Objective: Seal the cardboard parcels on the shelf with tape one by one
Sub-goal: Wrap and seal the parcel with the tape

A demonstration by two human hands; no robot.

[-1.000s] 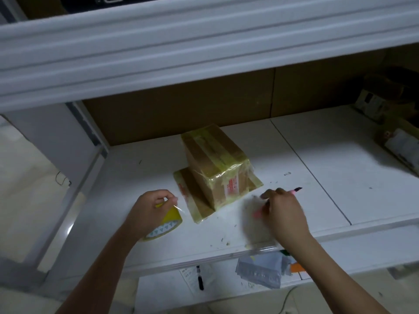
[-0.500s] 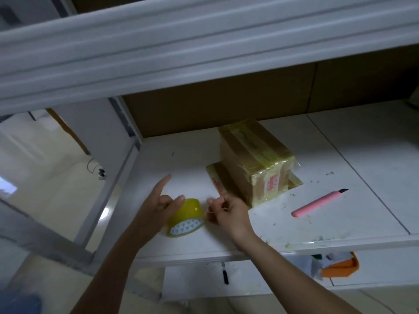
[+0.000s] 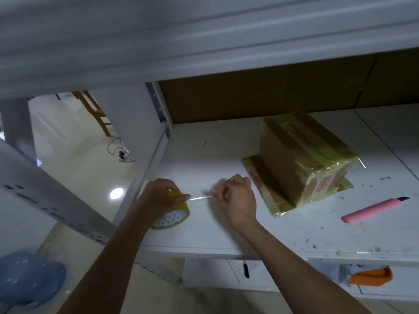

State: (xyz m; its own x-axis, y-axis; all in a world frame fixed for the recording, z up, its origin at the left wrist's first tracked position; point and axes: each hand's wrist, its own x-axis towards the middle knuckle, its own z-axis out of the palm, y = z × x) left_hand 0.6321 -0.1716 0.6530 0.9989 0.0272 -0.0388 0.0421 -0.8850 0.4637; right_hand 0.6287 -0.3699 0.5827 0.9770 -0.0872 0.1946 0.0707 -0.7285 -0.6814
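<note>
A yellow tape roll (image 3: 173,217) stands on the white shelf (image 3: 226,232) near its front left corner. My left hand (image 3: 158,197) grips the roll from above. My right hand (image 3: 235,196) pinches the free end of the tape, and a short clear strip (image 3: 200,198) stretches between the two hands. To the right a cardboard parcel (image 3: 301,155) wrapped in yellowish tape sits on top of a flat taped parcel (image 3: 272,200).
A pink utility knife (image 3: 374,209) lies on the shelf right of the parcels. The upper shelf's rail (image 3: 204,41) hangs low overhead. A brown back panel (image 3: 260,96) closes the rear. A lower shelf holds an orange object (image 3: 371,277) and a pen (image 3: 246,269).
My right hand set the pink knife down, crossed left to the roll and pulled out a short strip of tape. My left hand closed over the roll. The view swung left.
</note>
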